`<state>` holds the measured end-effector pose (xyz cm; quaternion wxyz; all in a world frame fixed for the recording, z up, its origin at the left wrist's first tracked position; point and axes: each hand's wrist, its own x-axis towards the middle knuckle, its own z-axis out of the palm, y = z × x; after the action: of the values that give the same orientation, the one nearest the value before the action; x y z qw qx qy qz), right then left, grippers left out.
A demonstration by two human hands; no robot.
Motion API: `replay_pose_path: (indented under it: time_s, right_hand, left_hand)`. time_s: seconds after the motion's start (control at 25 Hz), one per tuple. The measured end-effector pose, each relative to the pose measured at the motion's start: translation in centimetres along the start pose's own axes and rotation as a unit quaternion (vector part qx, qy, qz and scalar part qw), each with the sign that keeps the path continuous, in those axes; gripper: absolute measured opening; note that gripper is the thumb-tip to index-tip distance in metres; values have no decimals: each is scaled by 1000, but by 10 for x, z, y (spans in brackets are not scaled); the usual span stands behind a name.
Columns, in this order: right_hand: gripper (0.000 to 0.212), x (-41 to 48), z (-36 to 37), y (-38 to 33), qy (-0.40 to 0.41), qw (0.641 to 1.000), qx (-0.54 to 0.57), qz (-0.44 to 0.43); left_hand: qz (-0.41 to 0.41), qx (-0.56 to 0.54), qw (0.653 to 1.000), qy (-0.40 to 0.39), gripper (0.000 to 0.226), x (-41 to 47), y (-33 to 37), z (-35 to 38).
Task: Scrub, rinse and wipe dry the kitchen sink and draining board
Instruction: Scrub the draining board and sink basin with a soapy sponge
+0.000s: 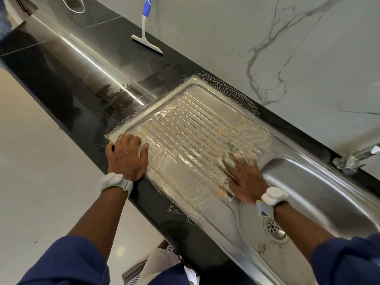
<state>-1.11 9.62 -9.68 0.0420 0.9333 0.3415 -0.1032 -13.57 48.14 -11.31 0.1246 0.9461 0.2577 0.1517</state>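
Head view: the left hand (127,155) rests palm down on the near left corner of the draining board (195,124), fingers straight and holding nothing. The right hand (244,177) presses a foamy sponge (231,151) onto the ribbed board just left of the sink (308,192), fingers stretched over it, not clenched. Yellowish suds streak the board. A squeegee (147,41) stands on the black counter (72,79), far left; a tap (353,159) sits far right.

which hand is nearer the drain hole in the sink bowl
Right. The right hand is on the draining board just beside the bowl, close to the drain hole; the left hand rests at the board's far corner, much farther away.
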Motion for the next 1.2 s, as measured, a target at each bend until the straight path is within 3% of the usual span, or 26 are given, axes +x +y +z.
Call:
replay_pose_path:
  time_s: [0.12,0.28,0.4,0.52,0.56,0.68,0.72,0.88,0.92,1.04,1.08,1.12,1.2]
  right_hand:
    - [68,34,-19,-50,-23,999,-5,26]
    - [63,14,-7,-52,8,996,-37,-83]
    - [64,9,-10,-56,82,996,30,23]
    - [63,-13,9,-74,48,993,-14,-106]
    - [62,-18,8,-65,54,994,-26,-91]
    - [68,-11,3,-26,104,982,27,158]
    - [73,-10,-3,-32,72,980,61,174]
    - [66,-55,16,-66,47,997,-9,-53]
    - [64,-59,17,-49,63,997,2,-39]
    - [65,-34,11,-4,88,975,56,195]
    - [65,-23,2,-3,69,965,92,234]
    - [65,-16,-4,-11,61,966,121,219]
    - [63,-35,-4,-52,75,991,89,72]
  left_hand:
    - [-2,2,1000,-5,45,2,0,-1]
    - [6,-3,1000,-5,46,-1,-2,0]
    - [-3,-4,1000,-7,47,1,1,-1]
    - [8,3,1000,-13,48,0,0,0]
    - [7,-1,1000,-17,48,0,-1,-1]
    - [0,1,1000,-21,49,-1,-1,-1]
    - [1,0,1000,-22,50,-1,0,-1]
    - [1,-18,1000,-10,50,0,-1,1]
    - [0,-17,1000,-6,51,-1,-1,1]
    - [-4,1,1000,6,48,-2,-1,0]
    - [-6,6,1000,8,46,-2,0,-1]
    - [-7,7,1000,6,46,-2,0,-1]
    - [-10,-1,1000,-2,48,-2,1,-1]
